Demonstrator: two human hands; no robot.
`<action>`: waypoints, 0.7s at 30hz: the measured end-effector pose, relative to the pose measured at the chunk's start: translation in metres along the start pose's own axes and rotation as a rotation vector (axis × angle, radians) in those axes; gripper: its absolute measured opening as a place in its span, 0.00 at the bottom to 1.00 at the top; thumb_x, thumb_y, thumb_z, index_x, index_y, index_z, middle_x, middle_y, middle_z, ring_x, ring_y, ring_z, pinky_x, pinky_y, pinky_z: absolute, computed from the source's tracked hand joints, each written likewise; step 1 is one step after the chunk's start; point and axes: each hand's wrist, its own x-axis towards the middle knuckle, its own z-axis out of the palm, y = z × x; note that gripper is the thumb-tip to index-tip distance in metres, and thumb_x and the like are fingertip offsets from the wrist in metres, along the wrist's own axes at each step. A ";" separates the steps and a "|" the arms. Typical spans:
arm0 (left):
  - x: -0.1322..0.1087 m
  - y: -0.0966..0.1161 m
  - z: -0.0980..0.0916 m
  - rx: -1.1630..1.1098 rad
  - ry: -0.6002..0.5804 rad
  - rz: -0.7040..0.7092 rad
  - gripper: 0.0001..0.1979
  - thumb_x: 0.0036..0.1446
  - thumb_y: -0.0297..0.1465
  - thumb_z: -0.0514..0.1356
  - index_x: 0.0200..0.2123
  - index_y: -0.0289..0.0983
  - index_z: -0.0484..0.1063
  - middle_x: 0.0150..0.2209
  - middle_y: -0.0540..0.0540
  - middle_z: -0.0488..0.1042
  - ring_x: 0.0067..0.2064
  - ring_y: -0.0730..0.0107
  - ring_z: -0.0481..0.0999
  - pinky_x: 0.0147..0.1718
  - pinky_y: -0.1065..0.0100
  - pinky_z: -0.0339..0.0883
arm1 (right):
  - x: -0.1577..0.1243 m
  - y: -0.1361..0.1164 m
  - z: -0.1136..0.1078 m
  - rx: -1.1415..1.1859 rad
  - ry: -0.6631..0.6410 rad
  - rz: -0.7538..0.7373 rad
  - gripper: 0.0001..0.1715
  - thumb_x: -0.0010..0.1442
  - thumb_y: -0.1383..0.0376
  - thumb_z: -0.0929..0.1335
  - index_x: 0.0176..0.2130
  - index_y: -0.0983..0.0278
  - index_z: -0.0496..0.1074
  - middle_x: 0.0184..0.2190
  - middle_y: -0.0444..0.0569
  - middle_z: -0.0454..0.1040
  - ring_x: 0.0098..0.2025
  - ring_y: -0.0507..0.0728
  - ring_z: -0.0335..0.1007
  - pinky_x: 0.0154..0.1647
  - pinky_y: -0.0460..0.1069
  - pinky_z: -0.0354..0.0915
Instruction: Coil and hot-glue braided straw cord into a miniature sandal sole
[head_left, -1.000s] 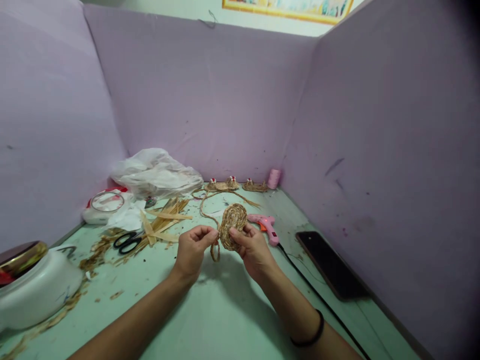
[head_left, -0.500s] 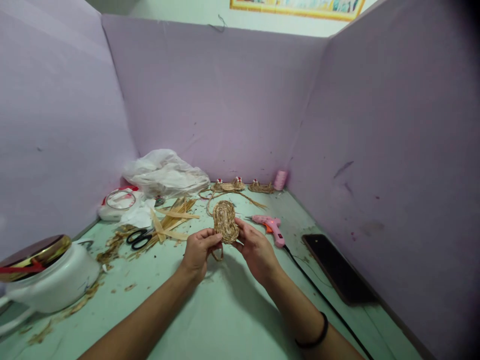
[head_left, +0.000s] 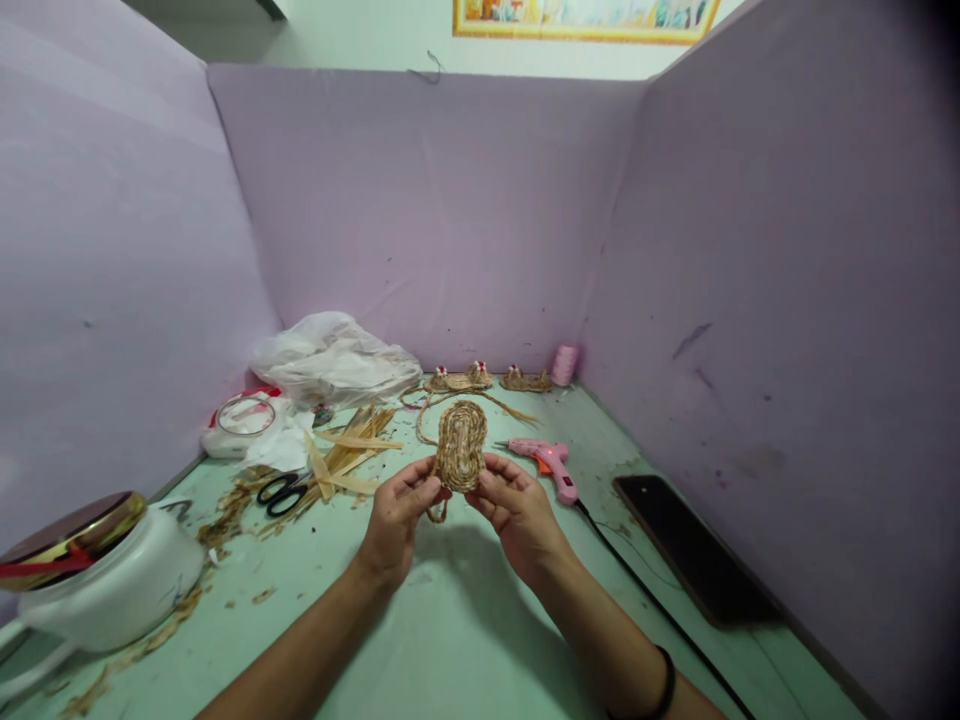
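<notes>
Between both hands I hold up a small coiled straw-braid sole (head_left: 461,445), oval and slightly narrowed at its middle. My left hand (head_left: 401,510) pinches its lower left edge, and my right hand (head_left: 514,505) grips the lower right edge. A loop of the braid hangs under the left fingers; a longer tail of braided cord (head_left: 421,425) runs behind the sole on the table. To the right of the sole lies a pink glue gun (head_left: 544,460), its small light lit and its black cable trailing toward me.
Left are scissors (head_left: 283,494), dry straw strips (head_left: 352,450), a white plastic bag (head_left: 334,355), a tape roll (head_left: 245,416) and a white pot (head_left: 112,585). Small straw slippers (head_left: 459,381) and pink thread (head_left: 565,365) stand at the back; a phone (head_left: 690,545) lies right. Purple panels (head_left: 420,210) enclose the table.
The sole has turned more upright and sits slightly further right in view. My right fingers have shifted to its lower right edge. The camera view has tilted a little.
</notes>
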 end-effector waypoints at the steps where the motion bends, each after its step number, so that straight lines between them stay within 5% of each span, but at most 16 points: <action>1: 0.001 -0.002 -0.001 -0.017 0.031 -0.001 0.20 0.38 0.34 0.69 0.36 0.32 0.77 0.35 0.42 0.78 0.35 0.67 0.73 0.35 0.68 0.66 | 0.000 0.000 0.000 0.012 0.013 0.001 0.24 0.29 0.66 0.80 0.29 0.65 0.73 0.25 0.43 0.77 0.27 0.51 0.73 0.32 0.47 0.68; 7: 0.006 -0.009 -0.005 -0.036 0.160 0.019 0.13 0.39 0.37 0.67 0.23 0.32 0.75 0.20 0.49 0.72 0.24 0.74 0.68 0.26 0.72 0.62 | 0.001 0.001 -0.002 0.047 0.068 0.041 0.25 0.26 0.68 0.80 0.29 0.65 0.72 0.24 0.41 0.77 0.26 0.49 0.72 0.29 0.45 0.68; 21: 0.012 -0.006 -0.011 -0.046 0.239 0.011 0.14 0.29 0.31 0.70 0.22 0.32 0.72 0.19 0.53 0.69 0.21 0.79 0.66 0.24 0.74 0.61 | -0.001 0.003 -0.001 0.060 0.095 0.076 0.24 0.29 0.69 0.78 0.29 0.65 0.71 0.23 0.43 0.76 0.25 0.50 0.71 0.26 0.44 0.69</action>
